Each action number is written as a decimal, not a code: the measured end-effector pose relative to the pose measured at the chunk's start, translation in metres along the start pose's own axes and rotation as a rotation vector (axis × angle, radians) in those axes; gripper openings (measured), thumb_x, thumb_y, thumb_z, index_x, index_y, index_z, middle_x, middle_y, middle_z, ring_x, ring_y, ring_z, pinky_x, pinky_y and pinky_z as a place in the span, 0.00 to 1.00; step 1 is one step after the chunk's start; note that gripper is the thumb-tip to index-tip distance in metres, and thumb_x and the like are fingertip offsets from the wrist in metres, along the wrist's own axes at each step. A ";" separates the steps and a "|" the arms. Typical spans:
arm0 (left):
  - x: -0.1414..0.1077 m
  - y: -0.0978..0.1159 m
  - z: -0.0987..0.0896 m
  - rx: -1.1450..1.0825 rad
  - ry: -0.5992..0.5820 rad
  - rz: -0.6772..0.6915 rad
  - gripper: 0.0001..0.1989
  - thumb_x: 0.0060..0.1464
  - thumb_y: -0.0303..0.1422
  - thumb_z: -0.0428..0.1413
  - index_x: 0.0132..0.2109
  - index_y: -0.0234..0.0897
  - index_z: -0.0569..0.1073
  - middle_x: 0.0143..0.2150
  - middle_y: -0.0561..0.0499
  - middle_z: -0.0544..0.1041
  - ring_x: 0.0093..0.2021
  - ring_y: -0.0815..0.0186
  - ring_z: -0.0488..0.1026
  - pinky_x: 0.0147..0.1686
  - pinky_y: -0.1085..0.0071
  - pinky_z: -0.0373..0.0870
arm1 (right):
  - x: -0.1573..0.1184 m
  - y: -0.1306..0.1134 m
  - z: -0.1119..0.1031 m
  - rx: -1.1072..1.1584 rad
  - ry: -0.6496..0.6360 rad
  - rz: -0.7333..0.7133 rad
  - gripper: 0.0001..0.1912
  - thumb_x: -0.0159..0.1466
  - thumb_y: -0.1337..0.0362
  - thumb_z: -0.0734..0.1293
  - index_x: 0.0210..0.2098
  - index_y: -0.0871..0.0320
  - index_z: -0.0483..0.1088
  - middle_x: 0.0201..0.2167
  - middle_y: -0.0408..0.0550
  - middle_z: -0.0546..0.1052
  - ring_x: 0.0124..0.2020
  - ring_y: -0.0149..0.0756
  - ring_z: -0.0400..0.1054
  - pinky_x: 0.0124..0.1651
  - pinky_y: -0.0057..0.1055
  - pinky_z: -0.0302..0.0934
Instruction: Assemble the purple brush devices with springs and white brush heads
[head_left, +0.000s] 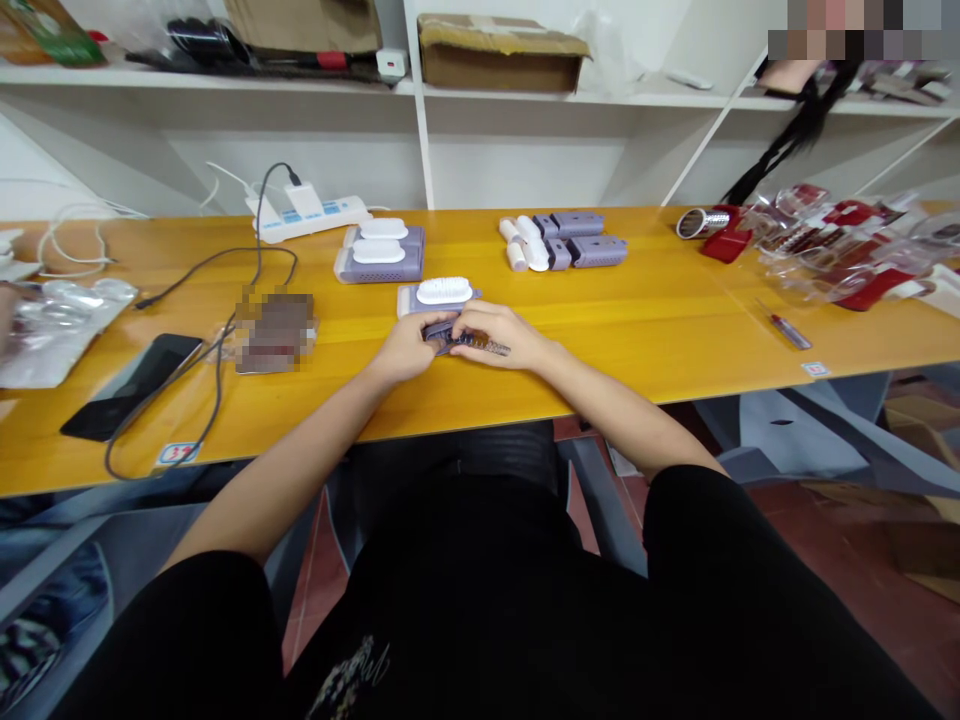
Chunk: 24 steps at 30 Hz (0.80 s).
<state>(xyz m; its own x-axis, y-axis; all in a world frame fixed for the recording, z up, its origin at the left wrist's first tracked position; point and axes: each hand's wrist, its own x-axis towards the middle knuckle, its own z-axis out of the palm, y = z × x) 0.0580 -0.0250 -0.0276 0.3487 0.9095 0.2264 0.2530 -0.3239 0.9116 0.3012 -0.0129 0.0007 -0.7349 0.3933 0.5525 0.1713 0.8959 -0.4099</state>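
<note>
Near the table's front edge, my left hand is closed on the left side of a small dark grey part. My right hand pinches the same part from the right, its fingers bent over it. A brownish patterned strip sticks out below the right fingers; its kind is unclear. Just beyond my hands lies a grey-purple casing with a white bristled brush head on it. Farther back to the left are more grey-purple casings topped with white oval pieces.
Grey-purple blocks and white pieces lie at the back. A power strip, cables, and a phone are on the left. Plastic-wrapped red brushes and a small tube lie right. Shelves stand behind.
</note>
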 end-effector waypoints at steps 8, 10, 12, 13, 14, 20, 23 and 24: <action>0.002 0.000 0.000 0.050 -0.077 0.060 0.21 0.55 0.30 0.64 0.56 0.37 0.87 0.60 0.42 0.89 0.62 0.48 0.85 0.73 0.47 0.75 | 0.000 0.003 0.002 0.031 0.037 0.045 0.21 0.77 0.42 0.72 0.46 0.54 0.77 0.44 0.50 0.81 0.42 0.41 0.72 0.47 0.38 0.68; 0.001 -0.002 -0.002 0.029 -0.110 0.080 0.21 0.57 0.34 0.67 0.58 0.37 0.85 0.59 0.41 0.89 0.61 0.49 0.85 0.70 0.48 0.77 | 0.000 0.006 0.004 0.068 0.094 0.073 0.21 0.75 0.41 0.75 0.45 0.54 0.78 0.41 0.48 0.80 0.39 0.39 0.71 0.46 0.37 0.67; -0.001 -0.004 -0.005 0.013 -0.139 0.085 0.27 0.59 0.41 0.70 0.63 0.37 0.82 0.58 0.39 0.88 0.59 0.49 0.85 0.67 0.48 0.79 | 0.001 0.009 0.005 0.116 0.157 0.129 0.22 0.70 0.41 0.79 0.44 0.54 0.79 0.38 0.46 0.80 0.38 0.38 0.70 0.46 0.37 0.66; -0.003 -0.004 -0.007 0.015 -0.152 0.081 0.31 0.59 0.44 0.71 0.66 0.37 0.79 0.58 0.39 0.88 0.59 0.49 0.84 0.66 0.48 0.80 | 0.001 0.010 0.006 0.140 0.179 0.166 0.23 0.68 0.41 0.80 0.43 0.55 0.79 0.37 0.45 0.80 0.37 0.38 0.70 0.46 0.37 0.66; -0.005 -0.003 -0.009 0.025 -0.168 0.077 0.35 0.59 0.47 0.72 0.68 0.37 0.77 0.58 0.38 0.87 0.59 0.48 0.84 0.65 0.47 0.80 | 0.002 0.011 0.005 0.164 0.195 0.206 0.24 0.66 0.41 0.82 0.43 0.55 0.79 0.37 0.45 0.80 0.36 0.37 0.70 0.45 0.37 0.66; -0.011 0.007 -0.015 0.329 -0.169 0.097 0.37 0.52 0.50 0.76 0.65 0.39 0.81 0.63 0.38 0.84 0.63 0.41 0.81 0.69 0.41 0.76 | 0.002 0.011 0.003 0.255 0.157 0.289 0.31 0.58 0.38 0.86 0.42 0.56 0.80 0.35 0.43 0.79 0.33 0.35 0.67 0.41 0.35 0.65; -0.009 0.011 -0.015 0.389 -0.152 0.149 0.30 0.53 0.50 0.75 0.58 0.40 0.87 0.58 0.38 0.86 0.60 0.40 0.83 0.67 0.42 0.78 | 0.002 0.012 0.002 0.256 0.134 0.251 0.33 0.58 0.35 0.86 0.42 0.57 0.80 0.35 0.43 0.78 0.34 0.36 0.66 0.42 0.36 0.66; -0.008 0.012 -0.015 0.369 -0.148 0.164 0.28 0.54 0.50 0.75 0.57 0.41 0.88 0.58 0.39 0.86 0.59 0.42 0.83 0.66 0.43 0.78 | 0.002 0.013 0.001 0.252 0.136 0.241 0.35 0.58 0.34 0.85 0.44 0.57 0.81 0.36 0.44 0.79 0.35 0.37 0.67 0.43 0.37 0.67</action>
<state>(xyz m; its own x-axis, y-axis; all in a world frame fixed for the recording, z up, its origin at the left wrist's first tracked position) 0.0445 -0.0324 -0.0127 0.5297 0.7999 0.2819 0.4801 -0.5568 0.6778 0.3014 -0.0005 -0.0042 -0.5964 0.6256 0.5029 0.1490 0.7020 -0.6965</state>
